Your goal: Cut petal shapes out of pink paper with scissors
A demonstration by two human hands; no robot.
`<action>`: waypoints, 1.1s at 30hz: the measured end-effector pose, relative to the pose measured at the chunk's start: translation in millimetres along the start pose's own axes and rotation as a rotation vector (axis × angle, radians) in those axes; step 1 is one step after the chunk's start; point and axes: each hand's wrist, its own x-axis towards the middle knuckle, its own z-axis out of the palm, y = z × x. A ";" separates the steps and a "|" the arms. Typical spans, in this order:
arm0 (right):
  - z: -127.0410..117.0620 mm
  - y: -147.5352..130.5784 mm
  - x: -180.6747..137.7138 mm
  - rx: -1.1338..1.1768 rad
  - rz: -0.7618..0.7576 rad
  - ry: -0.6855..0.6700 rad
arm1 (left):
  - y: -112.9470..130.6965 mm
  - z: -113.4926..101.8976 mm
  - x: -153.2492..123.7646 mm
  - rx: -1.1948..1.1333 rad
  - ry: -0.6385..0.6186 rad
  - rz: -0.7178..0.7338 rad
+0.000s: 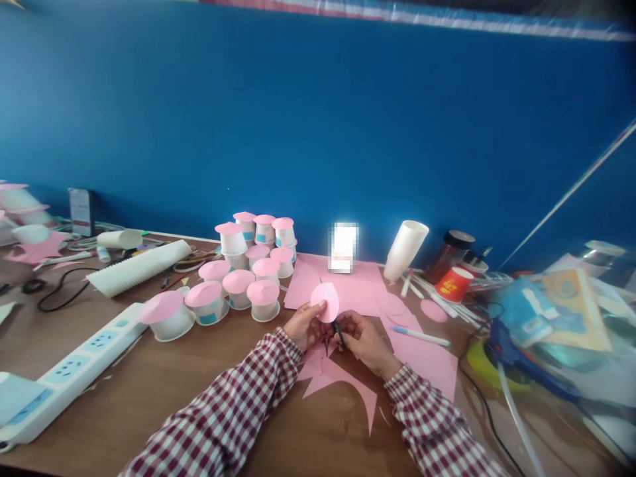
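Observation:
My left hand (pixel 304 326) pinches a round pink paper disc (pixel 325 301) and holds it upright above the table. My right hand (pixel 365 341) is closed round a dark-handled tool, probably scissors (pixel 339 332), whose tip sits just under the disc. Pink paper offcuts (pixel 338 381) lie on the table below both hands. Both sleeves are red and white checked.
Several white cups capped with pink discs (pixel 238 278) stand left of my hands. Pink paper sheets (pixel 358 285), a pen (pixel 420 336), a white cup stack (pixel 405 248), a red cup (pixel 453 283) and a dark jar (pixel 450 252) lie behind. A power strip (pixel 74 364) sits left, a blue glue gun (pixel 517 351) right.

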 end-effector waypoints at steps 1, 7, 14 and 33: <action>0.0 1.7 0.6 0.007 -0.001 -0.001 | -0.1 -0.1 0.7 0.002 0.008 0.009; -0.5 5.4 1.6 0.009 -0.068 0.054 | -0.2 -4.0 5.0 0.024 0.075 0.062; -5.3 6.0 1.1 -0.140 -0.222 0.183 | -0.8 -1.1 6.0 0.033 0.154 0.054; -15.2 10.0 0.6 -0.535 -0.353 0.408 | 3.5 -1.7 6.0 -0.017 0.337 0.181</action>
